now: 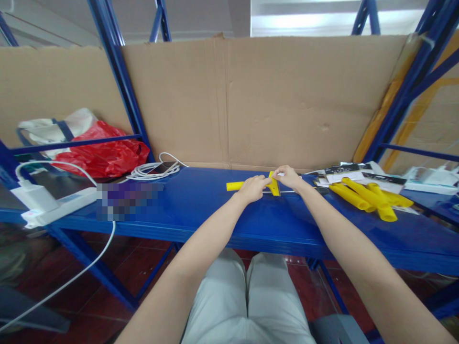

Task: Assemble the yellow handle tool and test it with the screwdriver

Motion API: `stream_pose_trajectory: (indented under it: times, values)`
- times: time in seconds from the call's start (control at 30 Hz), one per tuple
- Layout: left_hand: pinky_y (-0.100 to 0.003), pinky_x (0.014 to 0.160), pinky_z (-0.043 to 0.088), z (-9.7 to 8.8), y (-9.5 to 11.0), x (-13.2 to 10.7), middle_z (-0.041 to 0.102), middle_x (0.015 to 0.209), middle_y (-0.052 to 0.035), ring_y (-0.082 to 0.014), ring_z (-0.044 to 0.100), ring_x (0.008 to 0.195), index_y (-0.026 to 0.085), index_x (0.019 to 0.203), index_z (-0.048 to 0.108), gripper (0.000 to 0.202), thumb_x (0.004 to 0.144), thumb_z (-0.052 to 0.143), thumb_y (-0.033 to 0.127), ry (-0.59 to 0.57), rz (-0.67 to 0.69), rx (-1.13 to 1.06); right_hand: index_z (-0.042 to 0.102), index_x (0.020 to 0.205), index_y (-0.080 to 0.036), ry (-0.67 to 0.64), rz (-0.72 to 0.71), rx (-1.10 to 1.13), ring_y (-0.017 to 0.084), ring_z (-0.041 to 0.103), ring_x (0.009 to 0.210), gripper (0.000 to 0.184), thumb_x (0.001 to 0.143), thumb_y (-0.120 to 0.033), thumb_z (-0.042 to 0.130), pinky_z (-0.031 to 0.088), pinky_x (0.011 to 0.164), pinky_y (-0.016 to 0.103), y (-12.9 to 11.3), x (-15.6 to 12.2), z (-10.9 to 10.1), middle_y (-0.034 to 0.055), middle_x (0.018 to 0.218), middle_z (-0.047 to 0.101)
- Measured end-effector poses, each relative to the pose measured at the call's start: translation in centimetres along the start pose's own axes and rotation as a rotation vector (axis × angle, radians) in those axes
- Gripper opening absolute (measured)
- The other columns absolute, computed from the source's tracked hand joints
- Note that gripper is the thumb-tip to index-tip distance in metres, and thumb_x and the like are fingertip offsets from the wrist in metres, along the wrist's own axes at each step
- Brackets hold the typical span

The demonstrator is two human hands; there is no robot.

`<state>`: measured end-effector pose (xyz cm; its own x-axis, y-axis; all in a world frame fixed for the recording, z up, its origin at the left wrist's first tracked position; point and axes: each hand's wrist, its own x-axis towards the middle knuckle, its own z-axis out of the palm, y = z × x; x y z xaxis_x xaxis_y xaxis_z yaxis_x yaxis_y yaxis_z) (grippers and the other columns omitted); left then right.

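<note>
My left hand (pixel 252 187) grips a yellow tube (pixel 234 186) that lies across the blue shelf (pixel 201 215), its free end sticking out to the left. My right hand (pixel 289 177) pinches a small yellow piece (pixel 274 185) right against the left hand's fingertips. A thin pale rod or strip runs to the right from that piece, under the right wrist. Both hands meet over the middle of the shelf, close to the cardboard back wall.
Several more yellow tubes (pixel 369 198) lie to the right, beside black-and-white cards (pixel 342 172). To the left are a coiled white cable (pixel 154 168), a white power strip with charger (pixel 46 203) and a red plastic bag (pixel 103 153). Cardboard (pixel 251 100) backs the shelf; blue rack posts stand at both sides.
</note>
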<state>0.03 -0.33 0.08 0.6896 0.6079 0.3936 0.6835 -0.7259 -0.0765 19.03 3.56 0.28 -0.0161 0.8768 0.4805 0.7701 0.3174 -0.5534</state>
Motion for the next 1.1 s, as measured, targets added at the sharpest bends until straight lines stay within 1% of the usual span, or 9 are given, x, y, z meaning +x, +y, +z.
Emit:
stream_pose_trajectory:
  times: [0.17, 0.43, 0.57, 0.67, 0.73, 0.8, 0.87, 0.97, 1.1]
  values:
    - [-0.034, 0.089, 0.049, -0.2, 0.1, -0.1, 0.063, 0.112, -0.0092, -0.0223, 0.060, 0.107, 0.021, 0.124, 0.059, 0.039, 0.091, 0.041, 0.010, -0.009, -0.006, 0.042, 0.072, 0.070, -0.019, -0.002, 0.054, 0.027, 0.022, 0.066, 0.092, 0.013, 0.075, -0.022, 0.061, 0.046, 0.089, 0.034, -0.3, -0.2, 0.2, 0.0049, 0.083, 0.073]
    - [-0.033, 0.089, 0.048, -0.1, 0.0, 0.0, 0.063, 0.111, -0.0088, -0.0220, 0.060, 0.106, 0.021, 0.124, 0.058, 0.040, 0.091, 0.040, 0.009, -0.009, 0.009, 0.076, 0.062, 0.062, -0.019, 0.027, 0.086, 0.119, 0.021, 0.064, 0.091, 0.009, 0.071, -0.017, 0.060, 0.045, 0.089, 0.034, -1.0, -0.7, 0.3, 0.0039, 0.079, 0.070]
    - [-0.033, 0.089, 0.049, -0.1, 0.1, 0.0, 0.063, 0.112, -0.0085, -0.0214, 0.060, 0.107, 0.021, 0.124, 0.058, 0.039, 0.091, 0.041, 0.009, 0.006, 0.003, 0.059, 0.057, 0.067, -0.019, 0.082, 0.214, 0.257, 0.019, 0.062, 0.088, 0.005, 0.069, -0.015, 0.059, 0.045, 0.088, 0.033, -1.6, -0.8, 0.8, 0.0035, 0.083, 0.067]
    - [-0.034, 0.090, 0.049, -0.1, 0.1, -0.1, 0.062, 0.114, -0.0084, -0.0213, 0.060, 0.108, 0.022, 0.125, 0.056, 0.039, 0.091, 0.042, 0.010, 0.023, -0.016, 0.016, 0.055, 0.075, -0.019, 0.178, 0.298, 0.354, 0.018, 0.060, 0.091, 0.012, 0.066, -0.014, 0.062, 0.044, 0.090, 0.032, -2.0, -0.7, 1.0, 0.0044, 0.091, 0.065]
    - [-0.035, 0.091, 0.049, -0.1, 0.0, -0.1, 0.062, 0.115, -0.0081, -0.0212, 0.059, 0.108, 0.022, 0.124, 0.056, 0.038, 0.091, 0.043, 0.010, 0.042, -0.041, -0.023, 0.057, 0.079, -0.018, 0.199, 0.340, 0.396, 0.018, 0.059, 0.094, 0.015, 0.066, -0.017, 0.064, 0.044, 0.090, 0.032, -2.2, -0.7, 0.8, 0.0060, 0.096, 0.065]
    - [-0.035, 0.092, 0.049, -0.2, -0.1, -0.1, 0.062, 0.116, -0.0087, -0.0215, 0.059, 0.109, 0.021, 0.122, 0.057, 0.035, 0.091, 0.044, 0.011, 0.058, -0.071, -0.054, 0.061, 0.080, -0.018, 0.142, 0.364, 0.417, 0.021, 0.059, 0.099, 0.013, 0.069, -0.024, 0.064, 0.043, 0.090, 0.034, -2.3, -0.9, 0.3, 0.0073, 0.100, 0.066]
    - [-0.035, 0.093, 0.048, -0.2, -0.3, -0.1, 0.063, 0.116, -0.0095, -0.0219, 0.060, 0.109, 0.020, 0.121, 0.058, 0.034, 0.091, 0.044, 0.011, 0.067, -0.097, -0.070, 0.065, 0.078, -0.019, 0.034, 0.374, 0.414, 0.023, 0.058, 0.103, 0.014, 0.071, -0.030, 0.064, 0.043, 0.088, 0.036, -2.5, -1.3, -0.2, 0.0074, 0.102, 0.068]
    - [-0.036, 0.094, 0.048, -0.2, -0.5, -0.1, 0.063, 0.117, -0.0096, -0.0220, 0.060, 0.109, 0.021, 0.121, 0.057, 0.035, 0.091, 0.044, 0.010, 0.073, -0.117, -0.079, 0.069, 0.073, -0.019, -0.100, 0.369, 0.378, 0.025, 0.057, 0.105, 0.018, 0.069, -0.037, 0.068, 0.042, 0.085, 0.035, -2.8, -1.8, -0.7, 0.0074, 0.097, 0.071]
    - [-0.035, 0.096, 0.047, -0.1, -0.5, -0.1, 0.061, 0.125, -0.0102, -0.0217, 0.058, 0.115, 0.022, 0.132, 0.049, 0.042, 0.092, 0.045, 0.011, 0.070, -0.117, -0.078, 0.068, 0.066, -0.018, -0.113, 0.335, 0.383, 0.023, 0.059, 0.098, 0.023, 0.066, -0.041, 0.071, 0.042, 0.084, 0.034, -3.2, -1.9, -0.7, 0.0073, 0.090, 0.072]
